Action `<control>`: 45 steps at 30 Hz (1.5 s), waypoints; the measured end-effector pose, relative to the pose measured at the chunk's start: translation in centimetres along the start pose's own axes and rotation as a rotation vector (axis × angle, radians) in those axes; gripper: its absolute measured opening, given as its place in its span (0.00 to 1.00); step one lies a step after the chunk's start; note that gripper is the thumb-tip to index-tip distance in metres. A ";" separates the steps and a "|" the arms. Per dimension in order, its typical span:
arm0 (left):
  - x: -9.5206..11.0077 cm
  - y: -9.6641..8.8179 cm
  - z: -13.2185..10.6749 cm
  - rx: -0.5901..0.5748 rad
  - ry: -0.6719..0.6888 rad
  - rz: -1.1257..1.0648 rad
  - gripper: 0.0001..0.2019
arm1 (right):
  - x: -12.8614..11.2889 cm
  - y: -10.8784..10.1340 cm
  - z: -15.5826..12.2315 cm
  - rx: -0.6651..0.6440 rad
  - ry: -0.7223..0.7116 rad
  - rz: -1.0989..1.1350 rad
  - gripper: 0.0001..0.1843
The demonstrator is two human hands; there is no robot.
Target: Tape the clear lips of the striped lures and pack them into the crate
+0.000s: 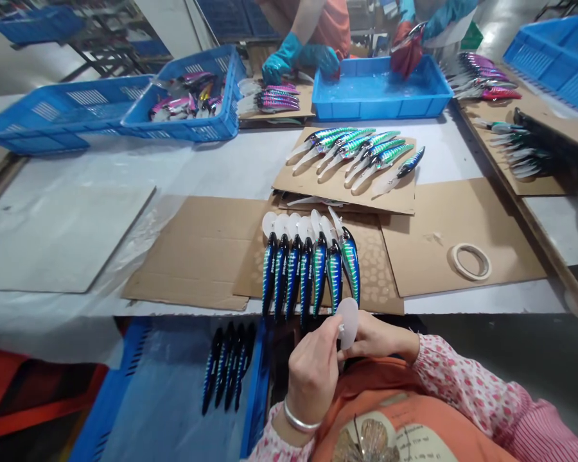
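Holding a thin, translucent white oval plastic piece by its edge, pinched between thumb and fingertips of the left hand, right by the near edge of the white-covered table. Got the right hand curled close behind it, but honestly can't tell if gripping anything there. Seeing seven glossy blue, green and black fish-shaped lures lined up on brown cardboard just beyond. Also spotting a few dark blue-striped lures in a blue plastic crate below, to the left.
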State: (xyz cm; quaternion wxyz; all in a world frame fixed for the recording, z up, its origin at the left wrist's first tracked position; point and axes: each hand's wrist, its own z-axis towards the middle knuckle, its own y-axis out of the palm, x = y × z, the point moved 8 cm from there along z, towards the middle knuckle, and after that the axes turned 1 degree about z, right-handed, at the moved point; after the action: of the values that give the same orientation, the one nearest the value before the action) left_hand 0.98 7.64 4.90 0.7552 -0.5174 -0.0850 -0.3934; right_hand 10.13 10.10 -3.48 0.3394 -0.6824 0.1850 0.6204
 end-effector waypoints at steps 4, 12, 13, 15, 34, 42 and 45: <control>-1.0 0.0 -0.2 -0.007 -0.127 -0.052 0.15 | 0.1 -0.3 0.1 0.038 -0.019 0.049 0.15; -3.4 -0.3 -1.4 0.088 -0.330 -0.158 0.11 | 1.0 0.0 0.1 -0.010 0.039 0.024 0.23; -3.6 -0.1 -1.6 0.079 -0.353 -0.187 0.10 | 0.9 0.0 0.1 -0.011 0.028 0.015 0.23; -3.9 0.1 -1.8 0.063 -0.404 -0.257 0.09 | 0.8 0.1 0.1 -0.010 0.014 -0.007 0.23; -1.3 -1.6 -1.0 0.103 -0.192 -0.031 0.10 | 0.3 0.8 1.0 -0.040 -0.037 -0.023 0.20; -3.9 -1.7 -2.2 0.112 -0.438 -0.322 0.24 | -1.5 0.1 1.2 -0.009 0.059 0.296 0.23; -4.4 -1.5 -2.6 -0.083 -0.512 -0.577 0.32 | -2.7 -0.1 1.9 0.058 0.128 0.428 0.23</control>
State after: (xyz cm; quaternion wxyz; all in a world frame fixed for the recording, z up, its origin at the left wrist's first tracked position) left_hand -3.74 7.37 2.44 0.5461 -0.5839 -0.3970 -0.4508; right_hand 8.40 11.09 -0.84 0.2071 -0.6553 0.3647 0.6283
